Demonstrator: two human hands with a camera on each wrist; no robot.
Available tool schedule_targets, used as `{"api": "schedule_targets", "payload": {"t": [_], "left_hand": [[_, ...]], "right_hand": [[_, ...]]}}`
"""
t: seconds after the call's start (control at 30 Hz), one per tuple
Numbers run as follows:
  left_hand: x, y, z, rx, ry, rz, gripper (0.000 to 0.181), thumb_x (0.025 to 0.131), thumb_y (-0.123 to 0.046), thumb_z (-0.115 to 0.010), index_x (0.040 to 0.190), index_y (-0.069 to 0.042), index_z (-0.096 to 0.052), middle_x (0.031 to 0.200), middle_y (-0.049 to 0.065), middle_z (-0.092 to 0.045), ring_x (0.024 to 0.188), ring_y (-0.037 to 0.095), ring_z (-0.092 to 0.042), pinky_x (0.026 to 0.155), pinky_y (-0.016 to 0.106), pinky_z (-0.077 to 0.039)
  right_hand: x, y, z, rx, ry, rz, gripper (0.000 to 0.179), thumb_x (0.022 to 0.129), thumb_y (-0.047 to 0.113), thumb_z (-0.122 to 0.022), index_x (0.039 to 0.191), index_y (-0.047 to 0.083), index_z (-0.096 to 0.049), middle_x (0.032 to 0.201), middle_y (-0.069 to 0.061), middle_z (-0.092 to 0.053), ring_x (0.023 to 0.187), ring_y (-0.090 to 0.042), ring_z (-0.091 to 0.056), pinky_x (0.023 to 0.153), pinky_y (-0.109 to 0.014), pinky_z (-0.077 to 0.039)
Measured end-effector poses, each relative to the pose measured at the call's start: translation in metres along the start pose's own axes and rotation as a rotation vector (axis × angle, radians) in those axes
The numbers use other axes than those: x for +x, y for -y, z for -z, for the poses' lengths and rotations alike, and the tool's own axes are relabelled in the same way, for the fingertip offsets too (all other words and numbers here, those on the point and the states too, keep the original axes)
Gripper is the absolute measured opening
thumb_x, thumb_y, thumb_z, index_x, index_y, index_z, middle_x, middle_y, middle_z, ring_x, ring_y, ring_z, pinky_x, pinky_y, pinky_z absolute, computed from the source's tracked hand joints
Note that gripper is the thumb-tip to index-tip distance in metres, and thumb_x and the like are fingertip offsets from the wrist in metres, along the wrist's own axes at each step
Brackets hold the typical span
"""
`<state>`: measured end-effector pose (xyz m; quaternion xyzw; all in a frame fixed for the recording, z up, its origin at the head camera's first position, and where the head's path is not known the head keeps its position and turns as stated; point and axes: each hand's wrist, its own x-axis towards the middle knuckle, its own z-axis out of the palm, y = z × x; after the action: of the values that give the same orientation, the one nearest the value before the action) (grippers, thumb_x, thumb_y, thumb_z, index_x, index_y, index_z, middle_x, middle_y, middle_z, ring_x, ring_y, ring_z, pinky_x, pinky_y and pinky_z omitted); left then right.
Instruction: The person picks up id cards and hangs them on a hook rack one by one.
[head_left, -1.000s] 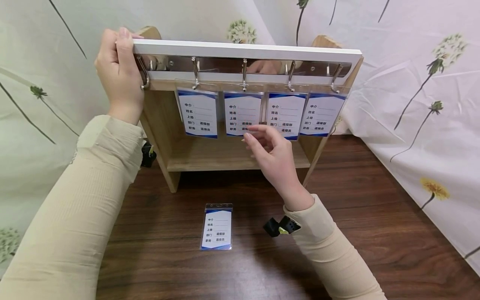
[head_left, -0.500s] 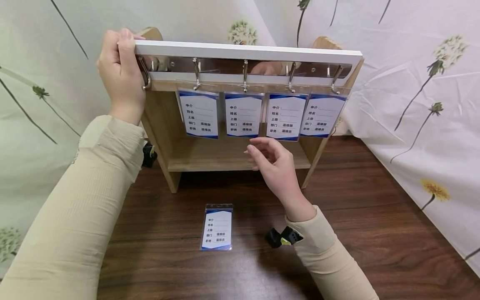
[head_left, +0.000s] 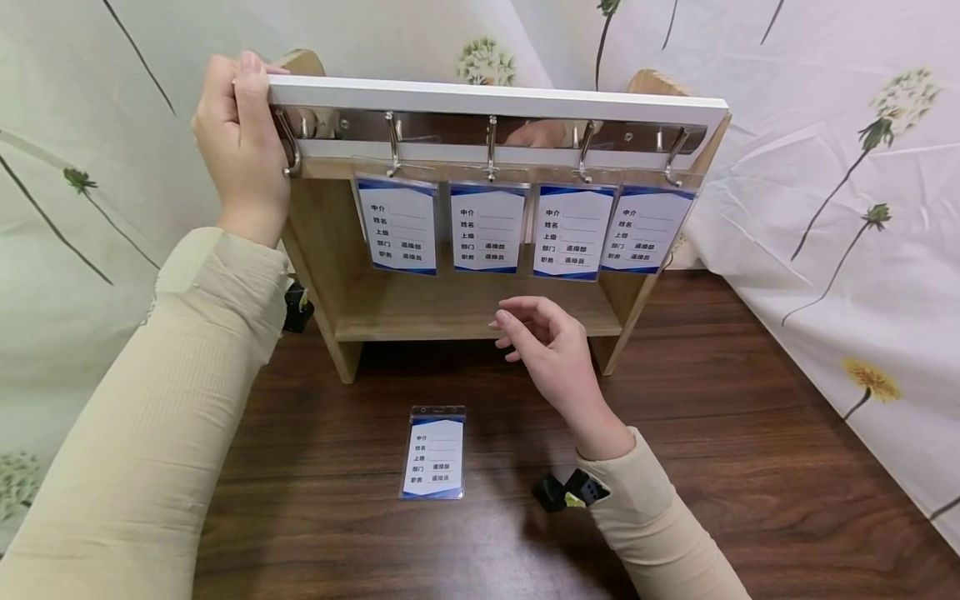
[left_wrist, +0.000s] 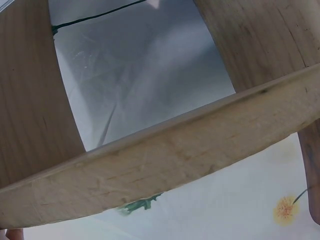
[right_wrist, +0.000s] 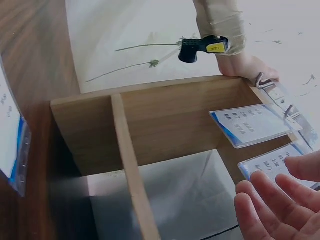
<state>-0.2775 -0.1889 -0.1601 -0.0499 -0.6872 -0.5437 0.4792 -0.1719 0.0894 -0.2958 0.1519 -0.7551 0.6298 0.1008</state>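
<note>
My left hand (head_left: 243, 150) grips the left end of a white hook rail (head_left: 495, 96) atop a wooden rack. Its thumb lies over the top edge. Several badge holders, such as this second badge (head_left: 487, 229), hang side by side from the metal hooks; the leftmost hook (head_left: 288, 146) bears no badge. My right hand (head_left: 551, 350) hovers in front of the rack, below the hanging badges, fingers loosely bent with nothing between them. One more badge (head_left: 433, 457) lies flat on the dark wood table, left of and nearer than the right hand.
The wooden rack (head_left: 450, 308) has a low shelf and two side panels. Dark wood tabletop (head_left: 337, 517) spreads before it. A white cloth (head_left: 825, 167) printed with dandelions stands behind and to the sides. Small black cameras sit at both wrists.
My right hand has moved down and toward me, away from the hanging badges it overlapped. The left hand keeps its hold on the rail, and the badge on the table has not moved.
</note>
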Motion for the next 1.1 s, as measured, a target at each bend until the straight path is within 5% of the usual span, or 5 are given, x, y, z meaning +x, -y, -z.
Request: {"api": "schedule_targets", "payload": {"t": [0.8,1.1], "left_hand": [[-0.001,-0.001,-0.001,-0.006,0.013,-0.015,0.031,0.100,-0.021,-0.044,0.073,-0.034,-0.049,0.087,-0.021,-0.064,0.073,-0.002,-0.048,0.071,0.016,-0.033],[-0.001,-0.002,0.000,-0.018,0.012,0.000,0.030,0.100,-0.021,-0.045,0.073,-0.033,-0.051,0.084,-0.021,-0.063,0.071,-0.002,-0.050,0.071,0.016,-0.035]], "right_hand": [[-0.010,-0.025,-0.018,-0.082,0.180,-0.106,0.023,0.096,0.017,-0.064,0.114,0.003,-0.067,0.102,-0.016,-0.071,0.083,-0.029,-0.069,0.073,-0.044,-0.059],[-0.010,-0.038,-0.023,-0.292,0.324,-0.142,0.026,0.094,0.025,-0.067,0.116,0.011,-0.068,0.104,-0.005,-0.071,0.082,-0.016,-0.061,0.071,-0.028,-0.051]]}}
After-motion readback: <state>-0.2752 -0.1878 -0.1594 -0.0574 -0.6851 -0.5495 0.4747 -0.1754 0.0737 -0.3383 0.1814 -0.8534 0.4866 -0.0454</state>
